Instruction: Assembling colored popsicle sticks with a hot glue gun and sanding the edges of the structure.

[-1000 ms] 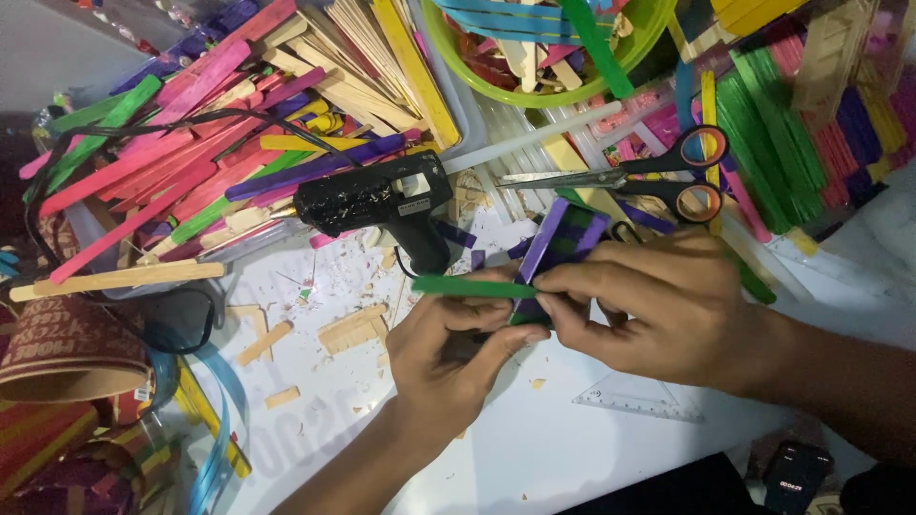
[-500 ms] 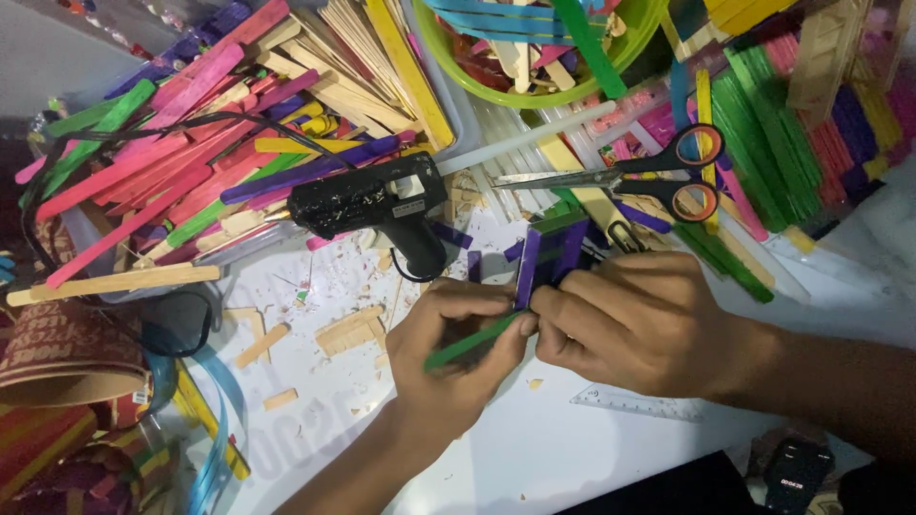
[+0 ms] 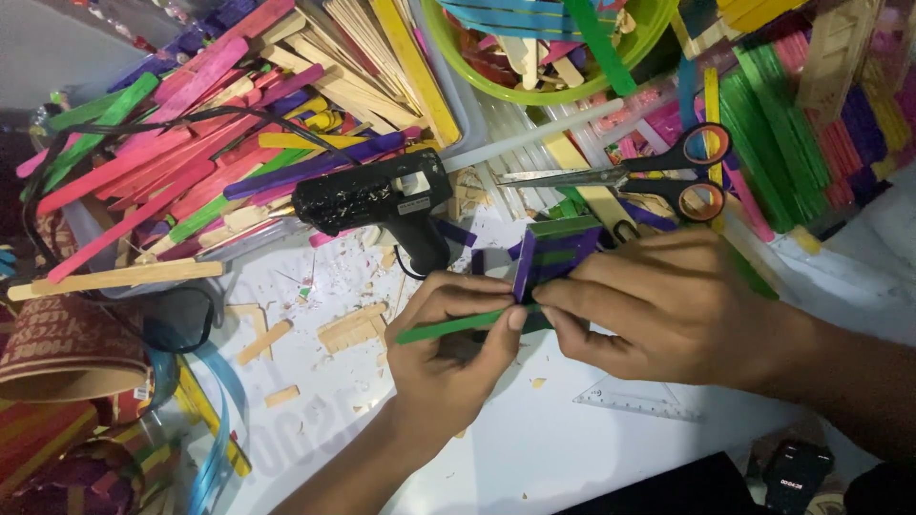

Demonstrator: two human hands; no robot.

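Both hands meet over the white bench (image 3: 572, 448), close together, fingertips almost touching. The left hand (image 3: 456, 355) is curled, its thumb and fingers pinched on a green stick (image 3: 448, 326) that lies nearly level and pokes out to the left of the hand. The right hand (image 3: 668, 305) is closed round a small block of purple and green sticks (image 3: 558, 257), fingers on top, thumb below; the block stands on edge, and the green stick's right end meets its lower edge between the two thumbs.

Just beyond the hands lies a black glue gun (image 3: 377, 202), nozzle to the left, its cord looping off over a heap of coloured sticks (image 3: 181, 162). Scissors (image 3: 639, 176) with orange-lined handles lie to the right of the gun, near the block. A green bowl (image 3: 544, 91) with more sticks stands at the top. Wood chips (image 3: 348, 329) are scattered on the bench left of the left hand, and a clear set square (image 3: 634, 401) lies under the right wrist.

Half a second ago the green stick slanted more steeply, its left end lower; now it is nearly level. A second ago it lay higher, across the block's middle. The hands have stayed clamped on their pieces, and the gun and scissors have not moved.
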